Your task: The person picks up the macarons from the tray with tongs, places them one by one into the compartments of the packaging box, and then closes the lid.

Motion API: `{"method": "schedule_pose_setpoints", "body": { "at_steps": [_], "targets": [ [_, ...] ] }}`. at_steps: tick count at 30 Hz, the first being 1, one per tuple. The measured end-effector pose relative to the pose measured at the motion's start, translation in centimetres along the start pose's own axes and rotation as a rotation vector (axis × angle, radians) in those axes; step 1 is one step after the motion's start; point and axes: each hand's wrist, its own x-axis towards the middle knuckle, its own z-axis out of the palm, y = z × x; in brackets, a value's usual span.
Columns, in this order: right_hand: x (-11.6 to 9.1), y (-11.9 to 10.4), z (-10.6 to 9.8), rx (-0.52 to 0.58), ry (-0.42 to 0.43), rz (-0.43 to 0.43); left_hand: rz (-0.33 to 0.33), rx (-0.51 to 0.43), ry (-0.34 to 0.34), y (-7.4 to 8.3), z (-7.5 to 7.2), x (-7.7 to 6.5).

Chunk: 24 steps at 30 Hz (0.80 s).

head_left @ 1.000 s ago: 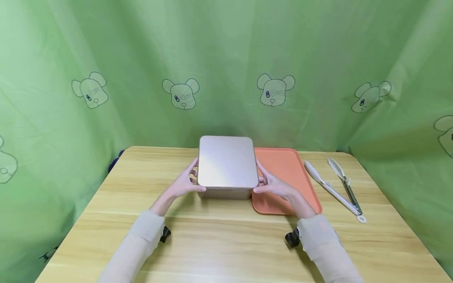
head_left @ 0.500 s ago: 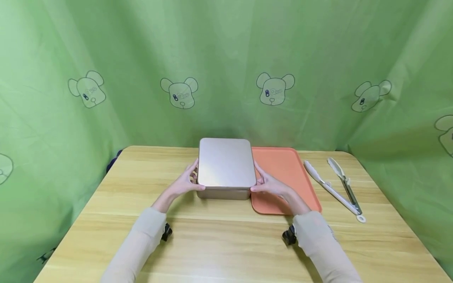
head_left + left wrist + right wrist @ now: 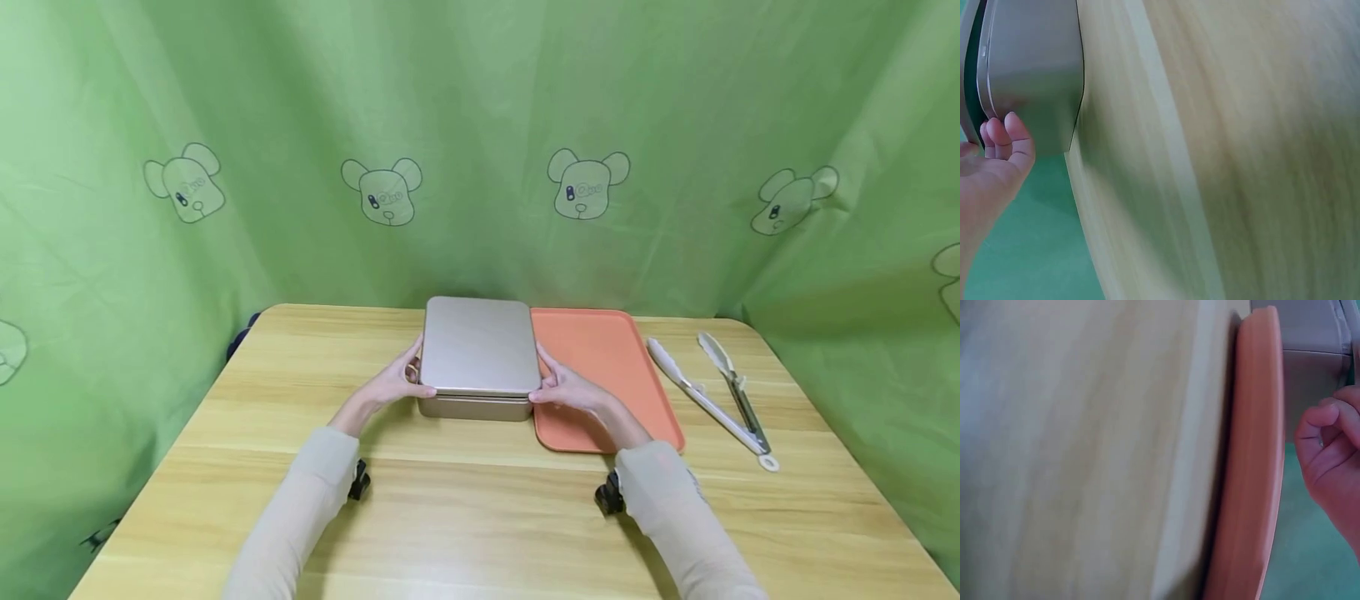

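A square metal tin (image 3: 474, 408) stands at the back middle of the table, its inside hidden by the lid (image 3: 480, 346) over it. In the left wrist view a dark gap shows between the lid (image 3: 965, 69) and the tin body (image 3: 1035, 56). My left hand (image 3: 386, 385) holds the lid's left side, thumb at the front corner; its other fingers (image 3: 1015, 128) curl beside the tin's rim. On the opposite side my right hand (image 3: 573, 390) grips the lid, thumb at the front right corner. Its curled fingers (image 3: 1319, 419) show close to the tin's side in the right wrist view.
An orange tray (image 3: 600, 350) lies right beside the tin, under my right hand. Farther right, spread tongs (image 3: 708, 404) rest on the wooden table (image 3: 480, 517). A green curtain (image 3: 480, 100) hangs behind the table's back edge and at both sides.
Both hands have lowered the lid toward the tin and shifted it slightly left, so its edges line up more closely with the body. Tray and tongs have stayed put.
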Motion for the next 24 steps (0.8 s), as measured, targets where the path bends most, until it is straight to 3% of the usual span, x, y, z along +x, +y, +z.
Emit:
{"method": "schedule_pose_setpoints", "body": {
  "at_steps": [15,24],
  "targets": [
    [0.41,0.25,0.03,0.013,-0.021,0.009,-0.089,0.001,0.005,-0.66,-0.17,-0.23],
    [0.38,0.47,0.14,-0.009,-0.033,0.011,-0.109,-0.009,-0.003,-0.89,-0.24,-0.55]
  ]
}}
